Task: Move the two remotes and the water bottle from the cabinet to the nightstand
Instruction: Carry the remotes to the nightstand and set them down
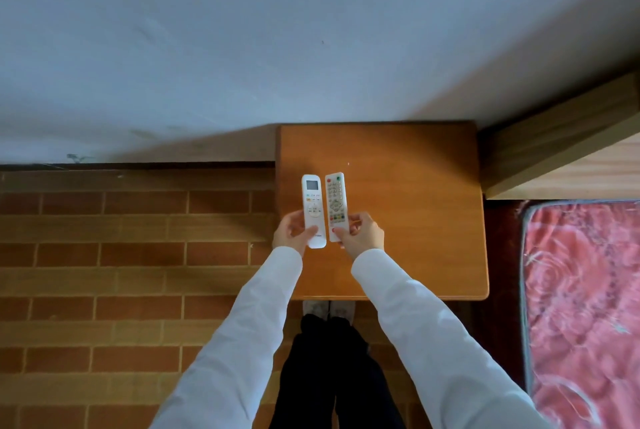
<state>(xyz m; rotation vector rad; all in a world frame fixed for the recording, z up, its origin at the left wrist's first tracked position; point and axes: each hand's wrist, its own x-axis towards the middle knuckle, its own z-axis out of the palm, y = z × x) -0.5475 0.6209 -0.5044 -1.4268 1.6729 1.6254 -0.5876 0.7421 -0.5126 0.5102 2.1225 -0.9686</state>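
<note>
Both hands were over the nightstand (398,158), each one holding a remote. The left hand (292,231) had its fingers and thumb clamped round the lower end of the screen remote (313,210), the white one with the small display at its far end. The right hand (362,233) pinched the near end of the button remote (336,205), the one crowded with coloured keys. The two remotes lay side by side, nearly parallel, just apart, over the left half of the wooden top and close to its left edge, pointing towards the wall (242,30). Whether they touched the wood or hung just above it, I couldn't tell.

The rest of the top was bare wood, right across to its right edge and back corners. To the right stood a pale wooden headboard (561,155), and below it the bed (581,307) with its red patterned cover, near the nightstand's right edge. On the left ran the brick-patterned floor (121,272). White sleeves (249,324) reached in from the near side, and the person's dark trousers (332,376) and pale shoes showed just beyond the front edge.
</note>
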